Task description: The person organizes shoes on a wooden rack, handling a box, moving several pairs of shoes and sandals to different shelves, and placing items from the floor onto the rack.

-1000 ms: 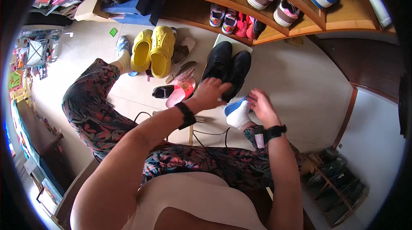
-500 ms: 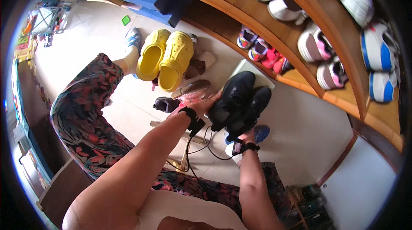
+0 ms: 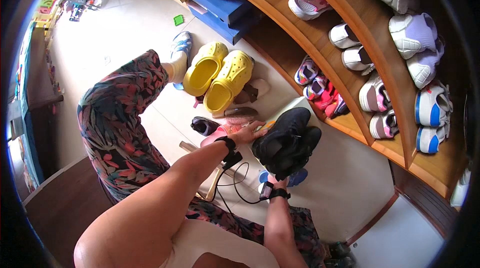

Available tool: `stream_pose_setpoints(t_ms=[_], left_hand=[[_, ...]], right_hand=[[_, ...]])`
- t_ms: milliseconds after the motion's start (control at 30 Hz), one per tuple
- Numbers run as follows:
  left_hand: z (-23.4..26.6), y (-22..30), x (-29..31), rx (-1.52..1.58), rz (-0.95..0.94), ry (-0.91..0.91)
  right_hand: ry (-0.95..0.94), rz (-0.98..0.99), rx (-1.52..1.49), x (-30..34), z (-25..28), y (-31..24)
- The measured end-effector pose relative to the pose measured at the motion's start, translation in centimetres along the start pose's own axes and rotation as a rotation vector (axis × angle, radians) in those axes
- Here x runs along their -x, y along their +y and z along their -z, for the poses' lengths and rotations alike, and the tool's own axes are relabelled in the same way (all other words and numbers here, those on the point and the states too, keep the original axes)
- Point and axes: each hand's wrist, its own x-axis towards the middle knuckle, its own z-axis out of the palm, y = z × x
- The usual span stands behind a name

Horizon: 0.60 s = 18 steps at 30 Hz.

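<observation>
A pair of black lace-up shoes [image 3: 287,143] is held together, heels toward me, over a pale box [image 3: 301,104] on the floor. My right hand [image 3: 278,183] grips the pair from below at the heels, its fingers mostly hidden by the shoes. Beside the left shoe is my left hand [image 3: 246,134], fingers stretched toward the box's near-left edge. Whether its fingertips touch the box or the shoe is hard to see. Both wrists wear black straps with small devices and a cable. Just left of that hand lie a pink shoe [image 3: 227,129] and a dark shoe [image 3: 204,126].
Yellow clogs [image 3: 229,79] stand beyond my left hand, near my foot in a blue-white shoe [image 3: 181,48]. A curved wooden shoe rack [image 3: 345,15] with several pairs runs along the right. Blue boxes [image 3: 220,8] sit at its far end. A blue shoe [image 3: 298,177] lies under my right hand.
My view has turned, so the surroundings appear shifted. The black shoes have tilted and drawn closer together in my right hand. My left hand has come away slightly from their side, toward the box edge.
</observation>
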Motion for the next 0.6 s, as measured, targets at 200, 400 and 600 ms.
stream_pose_setpoints(t_ms=[200,400,600], left_hand=[[1.0,9.4,4.3,0.196,-0.072,0.041],[7.6,13.2,5.6,0.322,-0.256,0.226],[13.4,16.8,2.7,0.181,-0.173,0.475]], right_hand=[[0.191,0.091,-0.054,0.9,0.6,2.1],[0.302,0.483,-0.298,-2.3,3.6,-5.7],[-0.138,0.018,-1.787,-11.8,6.4,-17.0]])
